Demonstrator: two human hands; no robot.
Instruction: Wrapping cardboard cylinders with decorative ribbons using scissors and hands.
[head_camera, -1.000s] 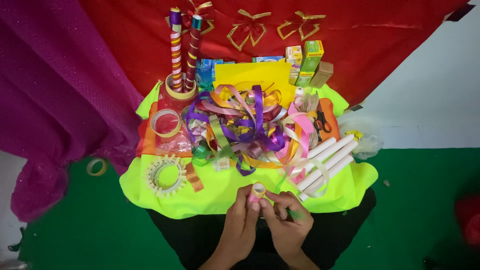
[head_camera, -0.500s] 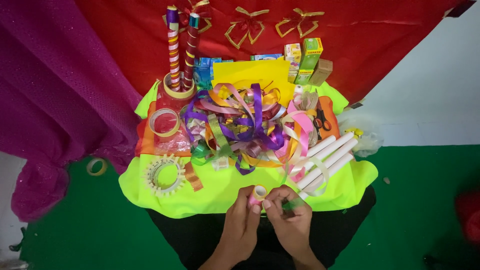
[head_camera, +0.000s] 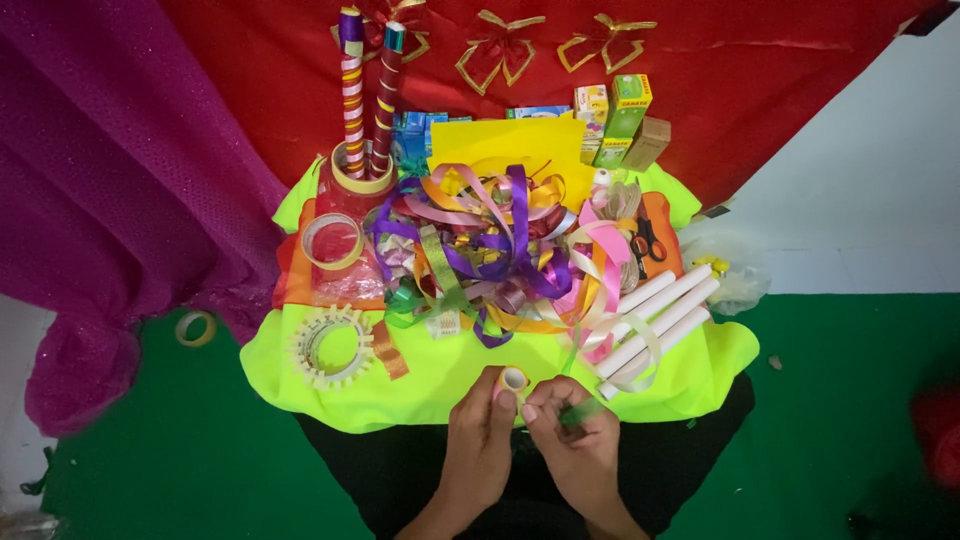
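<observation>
Pinching a small pink roll of tape (head_camera: 513, 380) at its fingertips, the left hand (head_camera: 480, 440) grips it. Just beside, the right hand (head_camera: 572, 440) grasps a thin green ribbon strip (head_camera: 580, 412).

We worked at what looked like a craft or decorating corner. The surface (head_camera: 330, 400) wore a neon yellow cloth and carried a heap of coloured ribbons (head_camera: 490, 250), tape rolls (head_camera: 332, 242), scissors (head_camera: 648, 240), white paper rolls (head_camera: 660, 315) and small boxes (head_camera: 625, 115). Red fabric with gold bows (head_camera: 498, 45) hung behind, purple cloth (head_camera: 110, 180) beside.
</observation>
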